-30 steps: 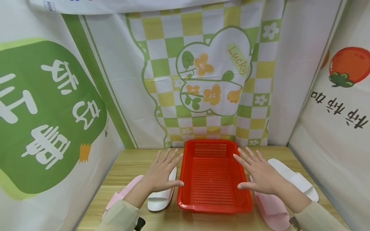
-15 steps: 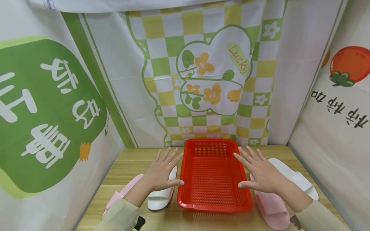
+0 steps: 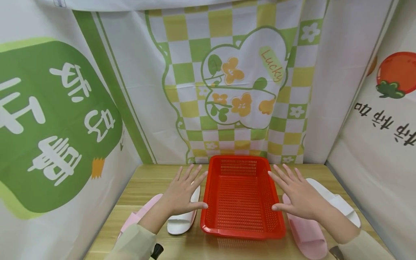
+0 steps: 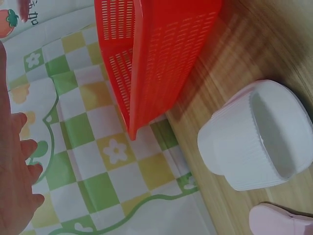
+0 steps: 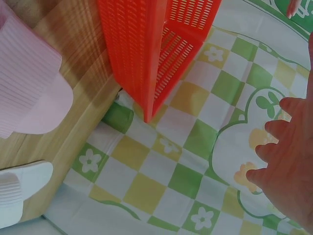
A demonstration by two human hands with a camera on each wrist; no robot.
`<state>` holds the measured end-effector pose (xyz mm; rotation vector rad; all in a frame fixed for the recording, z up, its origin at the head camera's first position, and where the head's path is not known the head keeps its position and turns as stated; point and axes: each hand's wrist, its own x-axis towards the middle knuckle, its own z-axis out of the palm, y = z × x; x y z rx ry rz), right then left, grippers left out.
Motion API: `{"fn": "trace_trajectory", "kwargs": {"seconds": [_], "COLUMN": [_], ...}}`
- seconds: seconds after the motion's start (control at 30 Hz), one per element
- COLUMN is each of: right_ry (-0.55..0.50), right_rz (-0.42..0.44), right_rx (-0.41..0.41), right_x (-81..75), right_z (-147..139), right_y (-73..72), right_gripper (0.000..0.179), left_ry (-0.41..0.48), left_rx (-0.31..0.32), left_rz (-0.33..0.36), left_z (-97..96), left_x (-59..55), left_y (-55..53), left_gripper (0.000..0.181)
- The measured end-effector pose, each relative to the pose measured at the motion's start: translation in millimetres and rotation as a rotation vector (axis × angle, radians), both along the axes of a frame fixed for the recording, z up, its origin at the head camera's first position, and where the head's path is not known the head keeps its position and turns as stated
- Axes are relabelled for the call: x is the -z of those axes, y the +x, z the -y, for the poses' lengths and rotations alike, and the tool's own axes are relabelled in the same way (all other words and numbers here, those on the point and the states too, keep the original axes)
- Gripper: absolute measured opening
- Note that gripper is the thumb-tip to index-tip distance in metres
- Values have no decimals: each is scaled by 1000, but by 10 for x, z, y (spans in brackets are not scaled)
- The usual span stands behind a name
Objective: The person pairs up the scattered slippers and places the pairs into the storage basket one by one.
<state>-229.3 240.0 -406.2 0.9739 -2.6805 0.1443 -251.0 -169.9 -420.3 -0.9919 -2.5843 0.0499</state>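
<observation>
Between my hands a red plastic basket (image 3: pixel 240 233) with perforated walls stands on the wooden table, with nothing inside. My left hand (image 3: pixel 183 193) is spread palm down at its left side, above a white slipper (image 3: pixel 181 224). Farther left lies a pink slipper (image 3: pixel 138 216), partly behind the forearm. My right hand (image 3: pixel 300 196) is spread likewise at the basket's right side, over another pink slipper (image 3: pixel 307 234). Beyond it rests a second white slipper (image 3: pixel 334 198), partly covered by the arm. Both hands hold nothing; the wrist views show their fingers held clear above the slippers.
The wooden table (image 3: pixel 165 171) ends at a checked green and yellow cloth (image 3: pixel 195 108) hanging behind the basket. Printed cloth walls (image 3: pixel 373 155) close in the left and right sides.
The view has shifted slightly, so the scene sits a little to the right. My right hand has moved slightly outward from the basket; the left hand stays spread. Basket and slippers stay in place.
</observation>
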Motion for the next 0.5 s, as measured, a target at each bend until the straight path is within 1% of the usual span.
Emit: {"fn": "trace_trajectory", "kwargs": {"seconds": [0.13, 0.27, 0.43, 0.5], "right_ry": [-19, -49, -68, -74], "right_rz": [-36, -52, -61, -71], "right_rx": [1, 4, 20, 27], "right_x": [-20, -31, -11, 0], "right_z": [-41, -79, -137, -161], "right_y": [40, 78, 129, 144], "right_gripper": [95, 93, 92, 93], "left_ry": [12, 44, 74, 80], "left_rx": [-1, -2, 10, 3], "left_rz": [-27, -51, -78, -77], "left_z": [31, 93, 181, 216], "left_x": [-4, 4, 50, 70], "left_y": [7, 43, 93, 107], "left_gripper": [98, 97, 94, 94]}}
